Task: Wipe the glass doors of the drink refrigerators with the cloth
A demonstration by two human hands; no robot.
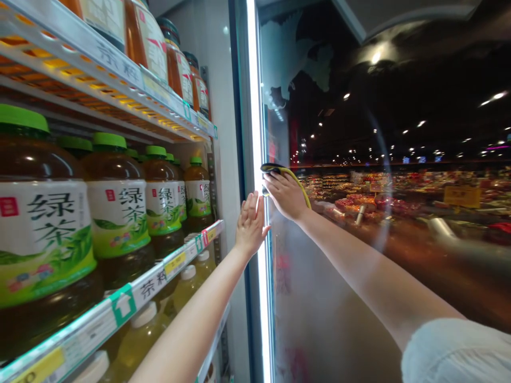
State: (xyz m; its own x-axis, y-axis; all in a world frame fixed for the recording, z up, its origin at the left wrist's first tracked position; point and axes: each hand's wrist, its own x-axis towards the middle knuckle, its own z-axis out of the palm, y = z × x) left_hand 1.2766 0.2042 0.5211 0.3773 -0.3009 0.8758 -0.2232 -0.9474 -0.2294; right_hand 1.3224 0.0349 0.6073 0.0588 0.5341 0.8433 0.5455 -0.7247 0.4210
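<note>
My right hand (285, 192) presses a dark cloth with a yellow edge (299, 183) flat against the inner side of the glass door (295, 298), close to its lit edge. Beside it and slightly lower, my left hand (250, 223) is stretched out with nothing in it. Its fingers point up at the bright vertical light strip (261, 298); whether they touch the strip or the frame, I cannot tell. Part of the cloth is hidden under my right hand.
Green-capped tea bottles (117, 197) line the middle shelf at left, with amber bottles (146, 40) above and pale yellow ones (139, 340) below. A shelf edge with price labels (149, 284) runs near my left forearm. Blurred store displays (359, 202) show through the glass.
</note>
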